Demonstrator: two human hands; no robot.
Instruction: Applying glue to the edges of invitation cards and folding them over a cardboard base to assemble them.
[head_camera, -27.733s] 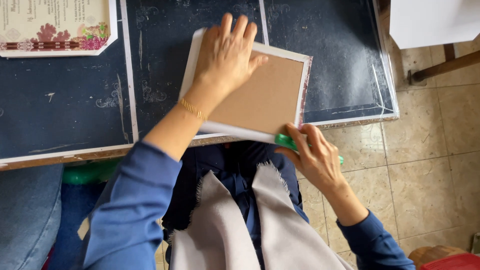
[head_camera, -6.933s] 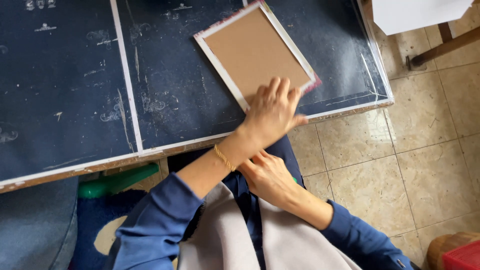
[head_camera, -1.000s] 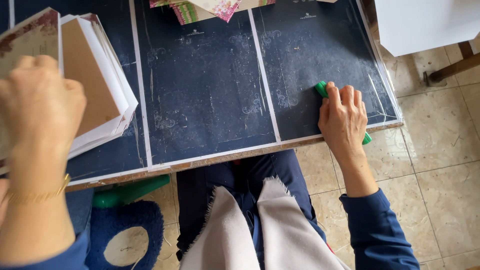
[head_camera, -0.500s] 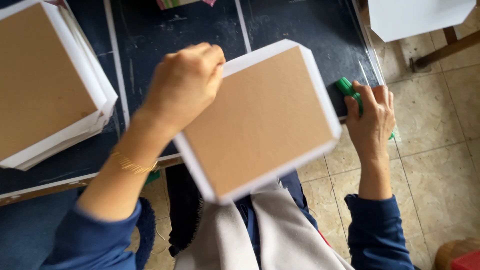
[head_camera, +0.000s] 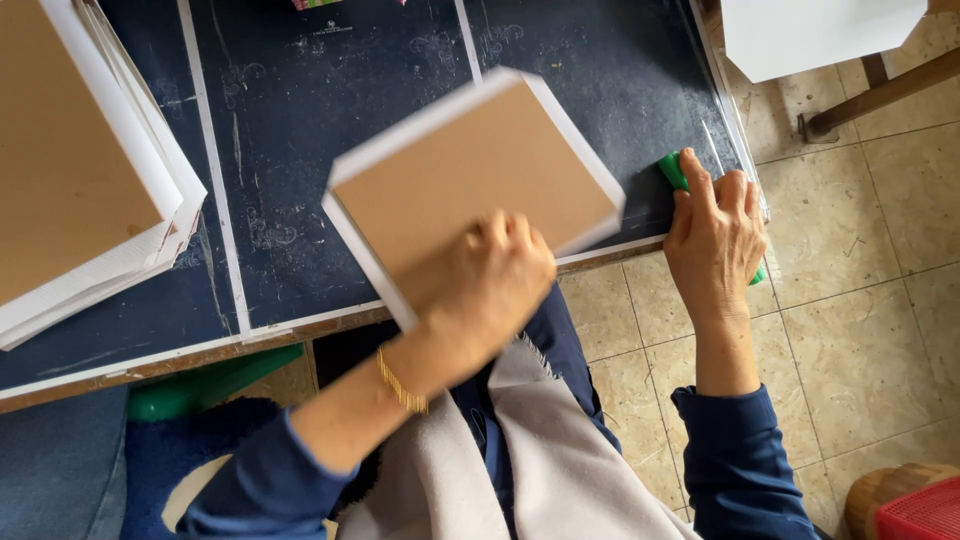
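Note:
My left hand (head_camera: 492, 282) grips the near edge of a brown cardboard sheet with a white border (head_camera: 470, 170) and holds it over the front of the dark work table (head_camera: 290, 130). The sheet is blurred from motion. My right hand (head_camera: 716, 232) rests on the table's right front corner, closed around a green tool (head_camera: 673, 170) whose ends stick out past the fingers.
A stack of the same white-bordered brown sheets (head_camera: 70, 160) lies at the left of the table. A white sheet (head_camera: 810, 30) sits on a wooden frame at top right. Tiled floor lies to the right, a red basket (head_camera: 920, 510) at bottom right, a green stool (head_camera: 210, 380) under the table.
My left hand took one sheet from the left stack and carried it right and down over the table's front. My right hand stayed on the green tool.

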